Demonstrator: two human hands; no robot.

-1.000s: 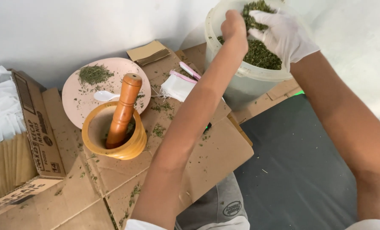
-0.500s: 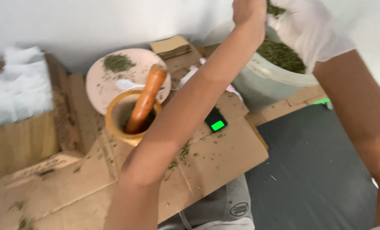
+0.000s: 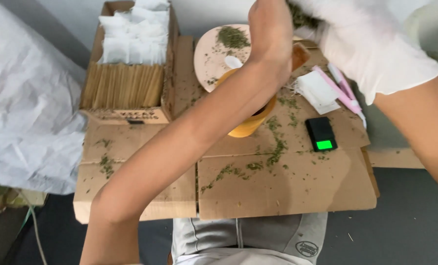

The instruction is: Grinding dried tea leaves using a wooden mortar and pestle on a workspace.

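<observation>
Flattened cardboard (image 3: 278, 186) laid across the person's lap serves as the work surface, strewn with green crumbs, with dark floor beyond and a crumpled white sack (image 3: 27, 98) off to one side. From the head camera, the bare left hand (image 3: 270, 34) and the white-gloved right hand (image 3: 371, 46) meet at the top of the view, directly above a yellow mortar (image 3: 251, 125). The gloved fingers (image 3: 327, 22) curl closed around a clump of dried green herb (image 3: 302, 17), seemingly so loose bits fall into the bowl and not onto the lap; the left hand's fingers are hidden behind its back, so I cannot tell what they grasp. Just beneath those fingers sits a pink plate (image 3: 214, 61) carrying a small herb pile and a white spoon. Beside the glove lie white paper sachets (image 3: 317, 91) and pink strips (image 3: 341, 91), with a small black scale (image 3: 321, 133) nearer the lap. Farther from the left hand stands a cardboard box (image 3: 125, 83) packed with white bags and tan sleeves.
</observation>
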